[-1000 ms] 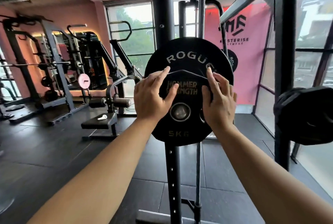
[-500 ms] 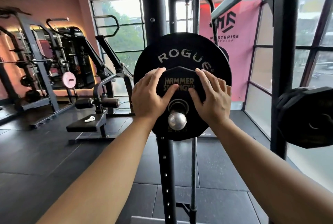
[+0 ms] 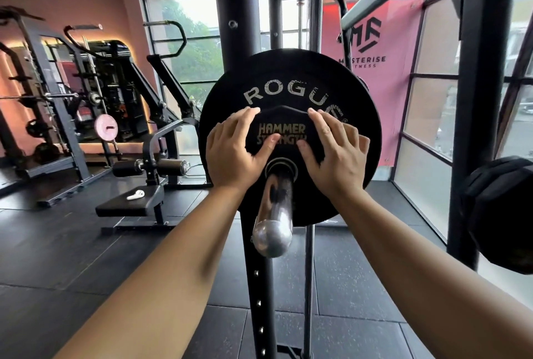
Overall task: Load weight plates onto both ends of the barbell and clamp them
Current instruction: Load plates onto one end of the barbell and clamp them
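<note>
Nearest the camera, chrome barbell sleeve (image 3: 274, 214) pokes out bare: no clamp on it that I can see.

Both hands flat on the stack, nothing gripped. Left hand (image 3: 233, 153) and right hand (image 3: 334, 159) have fingers (image 3: 245, 117) spread and near straight, pressing the small plate (image 3: 284, 116) against the big plate (image 3: 288, 76) behind it. Both plates sit on the sleeve, apparently pushed fully in.

My read: this end is loaded and the clamp is left to do. Other end is out of view, can't tell.

Writing:
- Small plate: "HAMMER STRENGTH", second word partly under the thumbs.
- Big plate: "ROGUE", last letter partly covered.
- Pink banner (image 3: 372, 84) at the back: logo plus "M…STERISE" / "…TNESS", cut off by the frame.

Spare plate (image 3: 499, 214) is off to the right.
</note>
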